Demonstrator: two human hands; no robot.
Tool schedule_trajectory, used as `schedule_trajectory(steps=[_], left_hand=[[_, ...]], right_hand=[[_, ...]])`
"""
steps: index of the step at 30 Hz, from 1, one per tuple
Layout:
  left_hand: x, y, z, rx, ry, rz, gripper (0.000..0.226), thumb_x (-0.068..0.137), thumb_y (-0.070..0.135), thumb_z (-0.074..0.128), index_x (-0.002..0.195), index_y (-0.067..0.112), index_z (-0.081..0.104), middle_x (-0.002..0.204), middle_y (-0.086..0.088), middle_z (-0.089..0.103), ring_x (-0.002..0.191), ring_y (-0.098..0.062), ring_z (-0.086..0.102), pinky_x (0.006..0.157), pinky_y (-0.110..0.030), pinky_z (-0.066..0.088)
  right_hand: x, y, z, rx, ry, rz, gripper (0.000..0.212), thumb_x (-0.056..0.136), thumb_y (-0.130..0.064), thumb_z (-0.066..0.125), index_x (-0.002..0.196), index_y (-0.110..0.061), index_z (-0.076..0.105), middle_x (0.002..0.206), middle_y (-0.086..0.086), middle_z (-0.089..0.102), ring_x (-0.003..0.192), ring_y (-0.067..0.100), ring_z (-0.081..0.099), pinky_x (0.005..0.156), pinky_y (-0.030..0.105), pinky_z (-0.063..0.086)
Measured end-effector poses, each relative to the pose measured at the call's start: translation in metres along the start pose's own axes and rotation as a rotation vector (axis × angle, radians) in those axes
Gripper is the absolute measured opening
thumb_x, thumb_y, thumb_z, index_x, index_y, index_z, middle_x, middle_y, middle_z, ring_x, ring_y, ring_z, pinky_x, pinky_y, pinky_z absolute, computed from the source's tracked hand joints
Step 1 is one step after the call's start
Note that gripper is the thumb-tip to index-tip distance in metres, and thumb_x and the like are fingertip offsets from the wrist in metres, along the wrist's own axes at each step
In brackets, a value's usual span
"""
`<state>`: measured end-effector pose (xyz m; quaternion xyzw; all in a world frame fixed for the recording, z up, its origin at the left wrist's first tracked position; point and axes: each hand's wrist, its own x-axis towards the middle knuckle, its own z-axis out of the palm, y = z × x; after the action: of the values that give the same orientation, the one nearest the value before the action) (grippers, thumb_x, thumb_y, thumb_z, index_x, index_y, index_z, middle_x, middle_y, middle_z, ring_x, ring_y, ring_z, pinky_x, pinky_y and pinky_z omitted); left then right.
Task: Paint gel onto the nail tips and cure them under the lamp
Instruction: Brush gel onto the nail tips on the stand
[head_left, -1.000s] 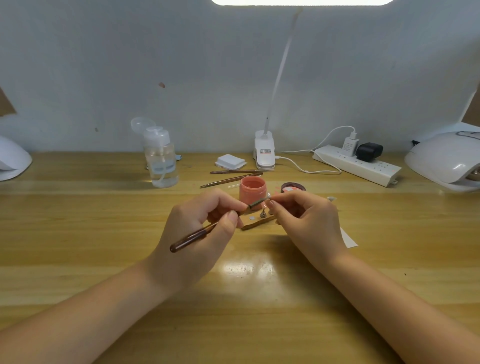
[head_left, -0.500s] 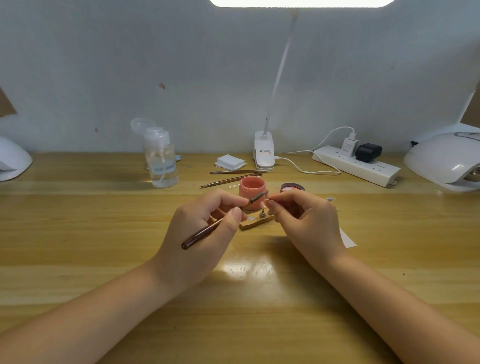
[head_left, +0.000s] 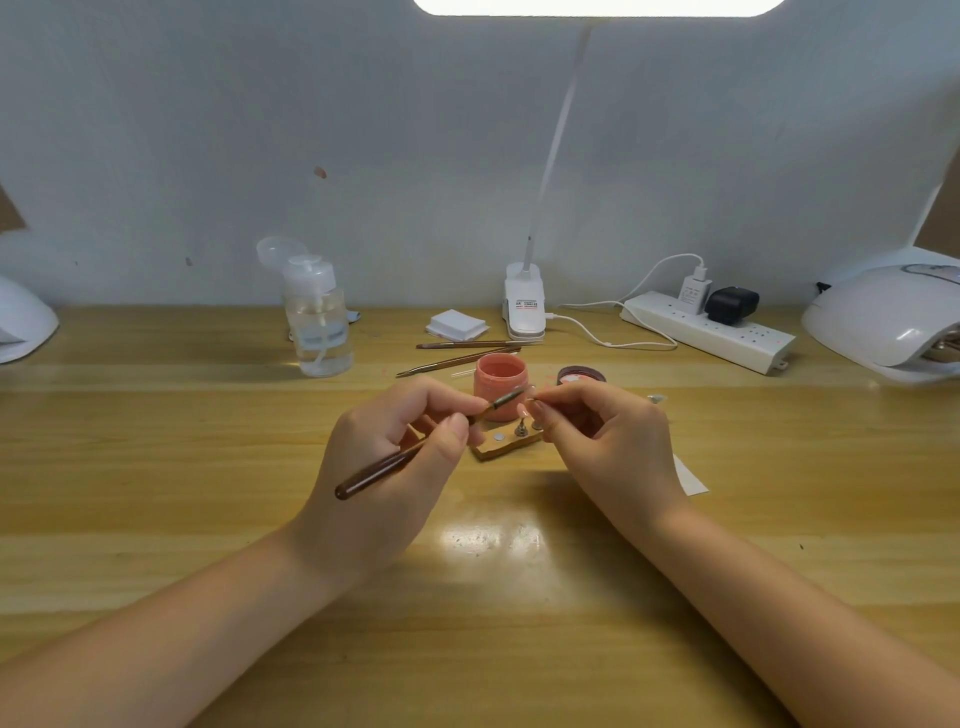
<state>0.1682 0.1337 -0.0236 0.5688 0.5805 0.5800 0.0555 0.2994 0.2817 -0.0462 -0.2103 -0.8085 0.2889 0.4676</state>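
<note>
My left hand (head_left: 387, 467) grips a dark brown gel brush (head_left: 395, 465), its bristle end pointing right at a small nail tip (head_left: 531, 399) that my right hand (head_left: 608, 447) pinches between thumb and fingers. Just behind the brush tip stands an open pink gel jar (head_left: 500, 375), with its dark lid (head_left: 581, 374) lying to the right. Below my fingertips lies a small wooden holder (head_left: 506, 444) with metal studs. A white curing lamp (head_left: 883, 317) sits at the far right of the wooden table (head_left: 156, 467).
Two spare brushes (head_left: 457, 353) lie behind the jar, near a white pad stack (head_left: 456, 323). A clear pump bottle (head_left: 318, 322) stands back left. A clip desk lamp (head_left: 524, 306), a power strip (head_left: 711, 330) and a paper slip (head_left: 691, 475) lie right of centre. Another white device (head_left: 23, 325) is far left.
The brush handle has shifted slightly in my left hand, its bristle end staying at the nail tip. My right hand keeps its pinch in nearly the same place.
</note>
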Motion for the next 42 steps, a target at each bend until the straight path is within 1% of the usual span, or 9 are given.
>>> schedule_trajectory(steps=[7,16,20,26,30,32,35,39,42], left_hand=[[0.0013,-0.0022,0.0011,0.009,0.005,-0.014,0.018,0.085,0.014,0.057,0.093,0.018,0.072,0.082,0.006,0.072,0.076,-0.013,0.066,0.064,-0.019,0.049],[0.0012,-0.0015,0.0007,0.002,0.022,-0.01,0.017,0.085,0.015,0.055,0.092,0.018,0.071,0.08,0.006,0.072,0.077,-0.014,0.065,0.062,-0.025,0.05],[0.0018,0.0015,0.0022,-0.009,0.007,0.002,0.018,0.087,0.017,0.057,0.098,0.022,0.071,0.087,0.013,0.073,0.083,-0.005,0.066,0.068,-0.015,0.047],[0.0008,-0.0013,0.0,0.024,0.034,0.017,0.016,0.086,0.021,0.058,0.094,0.02,0.072,0.082,0.009,0.073,0.079,-0.011,0.066,0.065,-0.015,0.046],[0.0,0.0012,0.0027,-0.031,0.044,0.01,0.018,0.089,0.027,0.057,0.1,0.021,0.069,0.088,0.012,0.074,0.08,-0.002,0.065,0.069,-0.012,0.046],[-0.0012,0.0012,0.0049,-0.038,0.031,-0.014,0.016,0.089,0.024,0.057,0.099,0.02,0.069,0.087,0.011,0.074,0.079,-0.003,0.066,0.068,-0.015,0.048],[-0.0036,0.0017,0.0044,-0.035,0.028,-0.02,0.024,0.086,0.034,0.052,0.094,0.019,0.069,0.082,0.006,0.074,0.071,-0.016,0.065,0.062,-0.032,0.051],[-0.0019,0.0018,0.0046,-0.05,0.047,-0.018,0.017,0.091,0.024,0.056,0.099,0.018,0.068,0.086,0.008,0.074,0.08,-0.003,0.067,0.069,-0.013,0.047],[-0.002,0.0008,0.0044,-0.029,0.002,-0.048,0.016,0.087,0.021,0.055,0.096,0.019,0.069,0.084,0.007,0.074,0.079,-0.008,0.067,0.067,-0.022,0.05]], right_hand=[[0.0,0.001,-0.0008,0.023,0.008,0.034,0.011,0.083,-0.011,0.072,0.093,-0.014,0.074,0.077,-0.003,0.071,0.072,0.011,0.067,0.069,0.037,0.056],[0.0003,0.0025,0.0012,0.029,0.029,0.014,0.008,0.082,-0.01,0.074,0.089,-0.014,0.075,0.074,-0.004,0.07,0.067,0.012,0.065,0.065,0.038,0.055],[0.0004,0.0034,0.0008,0.032,0.046,-0.008,0.01,0.082,-0.009,0.074,0.09,-0.015,0.075,0.075,-0.004,0.071,0.069,0.012,0.066,0.065,0.038,0.055],[0.0,0.0036,0.0009,0.002,0.045,-0.047,0.011,0.082,-0.009,0.074,0.091,-0.015,0.074,0.076,-0.003,0.071,0.07,0.013,0.066,0.066,0.039,0.055],[0.0003,0.0035,0.0007,-0.006,0.069,-0.063,0.011,0.082,-0.008,0.074,0.092,-0.014,0.075,0.077,-0.003,0.071,0.07,0.013,0.067,0.065,0.039,0.056],[0.0004,0.0031,0.0007,-0.006,0.067,-0.073,0.012,0.082,-0.008,0.074,0.092,-0.013,0.074,0.078,-0.003,0.071,0.07,0.012,0.066,0.065,0.038,0.056],[0.0001,0.0026,0.0006,-0.018,0.068,-0.084,0.011,0.081,-0.009,0.074,0.091,-0.014,0.074,0.076,-0.003,0.071,0.068,0.012,0.066,0.064,0.037,0.055],[0.0003,0.0031,0.0005,-0.016,0.078,-0.091,0.011,0.081,-0.008,0.074,0.091,-0.013,0.074,0.076,-0.003,0.071,0.069,0.012,0.066,0.065,0.038,0.055],[0.0003,0.0033,0.0007,-0.029,0.08,-0.095,0.012,0.081,-0.008,0.075,0.091,-0.014,0.074,0.076,-0.004,0.071,0.068,0.01,0.065,0.064,0.035,0.055]])
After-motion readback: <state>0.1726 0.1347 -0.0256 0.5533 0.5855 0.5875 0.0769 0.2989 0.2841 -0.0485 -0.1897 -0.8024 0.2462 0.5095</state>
